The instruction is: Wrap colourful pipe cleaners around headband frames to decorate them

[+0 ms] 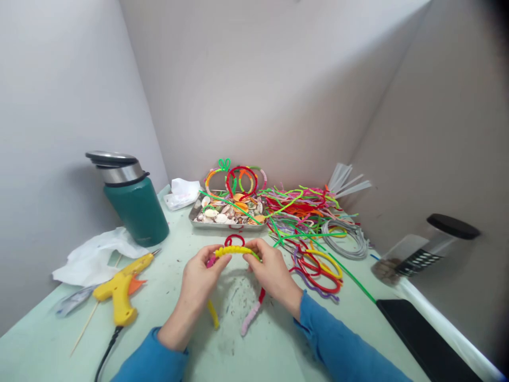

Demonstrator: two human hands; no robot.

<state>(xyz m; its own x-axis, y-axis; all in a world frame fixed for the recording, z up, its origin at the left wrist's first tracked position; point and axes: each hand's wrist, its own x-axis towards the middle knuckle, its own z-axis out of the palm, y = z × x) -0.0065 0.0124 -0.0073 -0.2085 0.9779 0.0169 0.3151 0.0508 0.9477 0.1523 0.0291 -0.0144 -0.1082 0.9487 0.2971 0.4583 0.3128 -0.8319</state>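
Note:
Between my two hands is an arched headband (234, 250) wrapped in pipe cleaners. Its top is bright yellow, with pink by my left fingers and green by my right. My left hand (202, 276) pinches the left side of the arch, and my right hand (271, 269) pinches the right side. Below the hands hang its two ends, one yellow, the other red and pale pink. My fingers hide parts of the band. Just behind it, a curled red pipe cleaner (234, 240) lies on the table (226, 350).
A metal tray (226, 227) of shells stands behind, with wrapped rings above it. Right lie piled pipe cleaners (302, 204), a grey wire coil (350, 246), a jar (429, 254) and a black slab (421, 334). Left are a yellow glue gun (121, 289) and green bottle (137, 207).

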